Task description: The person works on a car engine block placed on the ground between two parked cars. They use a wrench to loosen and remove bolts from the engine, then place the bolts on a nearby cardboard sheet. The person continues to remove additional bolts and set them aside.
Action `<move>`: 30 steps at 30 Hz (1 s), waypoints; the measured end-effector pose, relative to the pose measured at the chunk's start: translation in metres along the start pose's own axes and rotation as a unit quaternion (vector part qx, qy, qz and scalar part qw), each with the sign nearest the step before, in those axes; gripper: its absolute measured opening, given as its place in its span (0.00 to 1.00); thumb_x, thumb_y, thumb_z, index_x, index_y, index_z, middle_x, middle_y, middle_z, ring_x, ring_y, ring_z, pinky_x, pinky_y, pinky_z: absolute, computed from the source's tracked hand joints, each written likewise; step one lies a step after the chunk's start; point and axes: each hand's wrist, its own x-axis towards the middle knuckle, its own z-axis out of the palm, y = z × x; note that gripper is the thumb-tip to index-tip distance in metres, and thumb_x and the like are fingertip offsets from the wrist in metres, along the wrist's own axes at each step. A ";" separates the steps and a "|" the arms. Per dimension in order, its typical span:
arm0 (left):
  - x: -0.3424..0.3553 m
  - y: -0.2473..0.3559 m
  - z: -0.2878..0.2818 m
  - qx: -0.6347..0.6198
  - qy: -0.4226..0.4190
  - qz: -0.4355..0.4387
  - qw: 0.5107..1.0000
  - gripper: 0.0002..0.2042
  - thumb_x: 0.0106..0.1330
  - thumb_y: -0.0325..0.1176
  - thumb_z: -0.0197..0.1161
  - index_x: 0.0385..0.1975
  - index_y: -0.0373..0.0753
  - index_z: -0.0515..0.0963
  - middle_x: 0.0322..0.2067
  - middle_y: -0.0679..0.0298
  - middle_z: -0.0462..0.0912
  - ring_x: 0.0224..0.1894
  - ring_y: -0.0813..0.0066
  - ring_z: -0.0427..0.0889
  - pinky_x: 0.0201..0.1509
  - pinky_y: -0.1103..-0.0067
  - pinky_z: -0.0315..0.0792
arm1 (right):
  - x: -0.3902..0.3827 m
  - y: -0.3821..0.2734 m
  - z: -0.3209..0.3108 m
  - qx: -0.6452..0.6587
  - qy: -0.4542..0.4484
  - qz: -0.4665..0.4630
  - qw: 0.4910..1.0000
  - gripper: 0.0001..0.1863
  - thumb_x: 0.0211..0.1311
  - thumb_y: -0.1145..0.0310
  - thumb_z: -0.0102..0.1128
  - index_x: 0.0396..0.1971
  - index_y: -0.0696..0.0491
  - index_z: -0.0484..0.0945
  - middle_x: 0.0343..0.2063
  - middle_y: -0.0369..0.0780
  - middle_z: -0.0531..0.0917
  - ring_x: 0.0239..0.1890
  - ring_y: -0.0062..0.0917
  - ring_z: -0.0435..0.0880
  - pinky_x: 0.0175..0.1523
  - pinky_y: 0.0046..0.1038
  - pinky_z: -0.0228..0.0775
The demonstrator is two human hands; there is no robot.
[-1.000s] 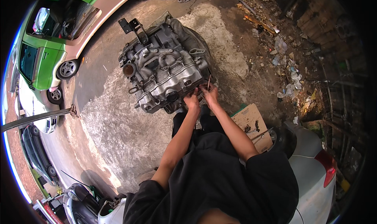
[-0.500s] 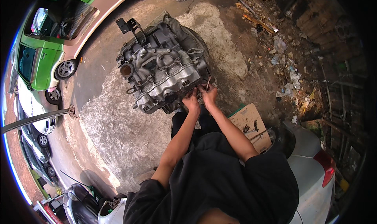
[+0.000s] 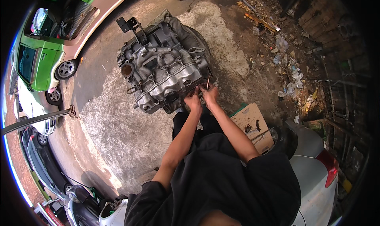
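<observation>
A grey metal engine (image 3: 164, 67) lies in front of me on a dark, round support partly hidden beneath it. Both hands are at its near right edge. My left hand (image 3: 193, 100) has its fingers bent and pressed close against the engine's lower side; what they grip, if anything, is hidden. Just to its right, my right hand (image 3: 210, 94) is closed around a thin, light-coloured rod-like tool (image 3: 208, 82), whose end sticks up beside the engine. The tool's exact kind is too small to make out.
A tan board (image 3: 251, 125) with small dark parts stands right of my legs, near a silver car (image 3: 312, 162). Litter (image 3: 293, 79) lines the right side. A green and pink vehicle (image 3: 43, 59) stands far left; a metal bar (image 3: 37, 120) juts in below it.
My hands stay at the same spot on the engine. The thin tool in my right hand has swung slightly left and stands more upright. A dark car at the far left has moved nearer.
</observation>
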 end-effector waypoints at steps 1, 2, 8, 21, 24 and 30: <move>0.001 -0.001 -0.001 0.008 0.000 0.004 1.000 0.13 0.66 0.27 0.72 0.45 0.24 0.83 0.45 0.53 0.88 0.43 0.70 0.86 0.41 0.75 0.80 | -0.001 0.000 0.001 0.015 0.004 0.004 1.000 0.07 0.59 0.74 0.74 0.35 0.57 0.84 0.25 0.34 0.84 0.23 0.17 0.77 0.27 0.25 0.66; 0.002 -0.002 -0.001 0.017 0.001 0.007 1.000 0.12 0.66 0.26 0.71 0.45 0.24 0.83 0.44 0.53 0.88 0.43 0.70 0.86 0.41 0.75 0.80 | -0.002 0.001 0.002 0.029 0.008 0.009 0.999 0.07 0.59 0.74 0.74 0.34 0.58 0.84 0.25 0.35 0.84 0.23 0.17 0.77 0.27 0.25 0.66; 0.010 -0.003 0.005 -0.030 0.028 -0.021 0.999 0.09 0.66 0.21 0.69 0.43 0.25 0.84 0.43 0.56 0.88 0.42 0.71 0.85 0.45 0.74 0.79 | -0.005 -0.002 0.005 0.055 0.037 0.035 0.997 0.06 0.59 0.77 0.72 0.35 0.59 0.83 0.20 0.33 0.81 0.16 0.12 0.69 0.20 0.23 0.54; 0.016 0.012 -0.007 -0.094 -0.064 -0.218 0.969 0.10 0.68 0.28 0.68 0.48 0.42 0.81 0.45 0.65 0.86 0.50 0.68 0.83 0.49 0.66 0.76 | -0.022 -0.011 -0.024 0.113 -0.052 0.105 0.987 0.08 0.66 0.62 0.70 0.41 0.47 0.84 0.23 0.26 0.76 0.20 0.11 0.68 0.24 0.19 0.54; 0.023 0.005 -0.010 -0.114 -0.092 -0.221 0.964 0.09 0.69 0.28 0.66 0.47 0.43 0.81 0.45 0.66 0.86 0.50 0.69 0.82 0.51 0.64 0.74 | -0.027 -0.009 -0.030 0.101 -0.061 0.083 0.990 0.10 0.65 0.63 0.72 0.43 0.48 0.83 0.26 0.28 0.79 0.20 0.11 0.69 0.23 0.19 0.54; 0.045 -0.016 -0.012 -0.182 -0.118 -0.213 0.953 0.08 0.74 0.26 0.57 0.48 0.36 0.78 0.46 0.58 0.83 0.49 0.65 0.81 0.61 0.68 0.73 | -0.029 -0.010 -0.028 0.072 -0.066 0.062 0.993 0.12 0.59 0.71 0.76 0.40 0.54 0.82 0.29 0.32 0.83 0.20 0.11 0.72 0.21 0.21 0.57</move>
